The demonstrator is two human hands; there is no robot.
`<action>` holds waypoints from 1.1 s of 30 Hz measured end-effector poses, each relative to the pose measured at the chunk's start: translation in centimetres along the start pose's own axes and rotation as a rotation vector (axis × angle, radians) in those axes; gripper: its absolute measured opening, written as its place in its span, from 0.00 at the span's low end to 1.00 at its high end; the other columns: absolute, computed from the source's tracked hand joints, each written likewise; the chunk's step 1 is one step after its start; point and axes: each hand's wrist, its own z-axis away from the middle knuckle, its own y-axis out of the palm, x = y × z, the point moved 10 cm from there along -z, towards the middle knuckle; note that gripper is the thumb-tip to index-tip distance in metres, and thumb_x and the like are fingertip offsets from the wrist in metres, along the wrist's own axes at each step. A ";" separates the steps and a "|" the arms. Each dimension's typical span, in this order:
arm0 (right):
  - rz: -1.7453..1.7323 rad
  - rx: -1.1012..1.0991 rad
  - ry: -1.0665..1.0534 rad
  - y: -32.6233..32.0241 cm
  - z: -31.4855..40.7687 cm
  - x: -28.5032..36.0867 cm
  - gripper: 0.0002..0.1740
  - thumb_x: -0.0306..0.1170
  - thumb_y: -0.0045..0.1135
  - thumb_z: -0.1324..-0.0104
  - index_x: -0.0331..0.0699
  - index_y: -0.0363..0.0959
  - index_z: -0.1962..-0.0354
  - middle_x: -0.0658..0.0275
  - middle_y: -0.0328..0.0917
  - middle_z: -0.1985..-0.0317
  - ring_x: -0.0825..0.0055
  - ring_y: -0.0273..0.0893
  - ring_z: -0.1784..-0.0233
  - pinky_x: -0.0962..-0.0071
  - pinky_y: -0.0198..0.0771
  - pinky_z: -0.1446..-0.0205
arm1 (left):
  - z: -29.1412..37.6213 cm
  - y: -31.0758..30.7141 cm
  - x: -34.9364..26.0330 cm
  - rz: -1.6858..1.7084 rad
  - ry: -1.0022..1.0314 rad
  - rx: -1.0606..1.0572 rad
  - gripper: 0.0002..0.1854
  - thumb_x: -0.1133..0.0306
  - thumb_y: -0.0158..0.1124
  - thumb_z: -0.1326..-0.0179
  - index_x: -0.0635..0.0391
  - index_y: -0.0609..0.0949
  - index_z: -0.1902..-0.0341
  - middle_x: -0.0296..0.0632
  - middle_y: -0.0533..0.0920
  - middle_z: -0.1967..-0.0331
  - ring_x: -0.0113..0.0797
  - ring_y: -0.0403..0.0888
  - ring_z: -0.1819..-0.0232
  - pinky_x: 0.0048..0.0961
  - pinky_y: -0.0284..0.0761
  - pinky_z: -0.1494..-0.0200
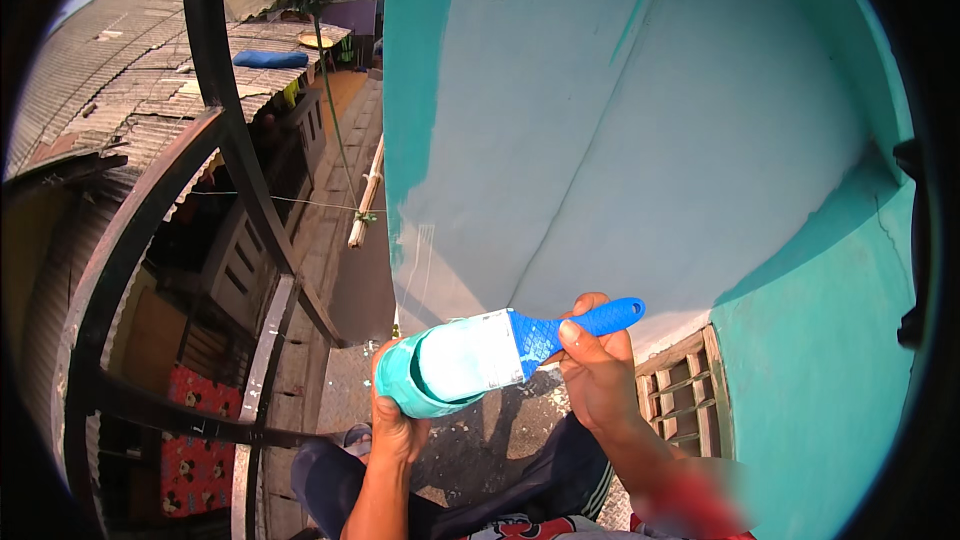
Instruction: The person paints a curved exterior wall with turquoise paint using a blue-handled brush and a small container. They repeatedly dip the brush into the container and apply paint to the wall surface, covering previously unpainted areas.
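My left hand [394, 420] grips a small paint container [397, 375] coated in turquoise paint, its mouth tilted toward the right. In my right hand [596, 364] is a flat paintbrush [536, 345] with a blue textured plastic handle, held between thumb and fingers. The brush's wide head [469, 352] looks overexposed white and lies over the container's mouth; how far its tip goes inside I cannot tell. Before me stands a wall [562, 127], mostly pale grey-blue, with a turquoise band [416, 75] along its left edge and a thin turquoise stroke [637, 7] near the top.
A dark metal railing [142, 187] curves along the left, above a narrow alley [360, 277]. Corrugated roofs [150, 75] lie beyond it. A wooden pole [367, 195] hangs by a cord left of the wall. At lower right, a wooden lattice [679, 397] adjoins a turquoise wall [810, 360].
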 end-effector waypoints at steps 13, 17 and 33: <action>-0.054 -0.010 -0.425 2.6 -4.8 10.8 0.14 0.29 0.58 0.24 0.42 0.63 0.46 0.63 0.77 0.59 0.71 0.82 0.54 0.62 0.81 0.44 | -0.8 -1.0 1.5 0.044 0.008 -0.081 0.58 0.19 0.62 0.49 0.52 0.66 0.27 0.43 0.80 0.41 0.40 0.84 0.49 0.33 0.86 0.60; 0.275 0.085 -1.124 8.7 -5.8 23.6 0.14 0.24 0.61 0.26 0.38 0.68 0.47 0.63 0.76 0.59 0.73 0.82 0.55 0.68 0.81 0.46 | -1.0 -2.7 2.0 -0.009 0.030 -0.112 0.51 0.24 0.59 0.42 0.51 0.67 0.26 0.45 0.79 0.38 0.45 0.84 0.45 0.39 0.87 0.55; 1.690 0.309 -2.324 26.4 -6.7 21.8 0.08 0.34 0.68 0.38 0.52 0.79 0.62 0.65 0.88 0.57 0.73 0.87 0.55 0.62 0.73 0.40 | 3.1 -3.1 0.1 0.068 -0.122 -0.548 0.31 0.46 0.49 0.23 0.54 0.71 0.27 0.47 0.80 0.34 0.51 0.85 0.44 0.50 0.87 0.50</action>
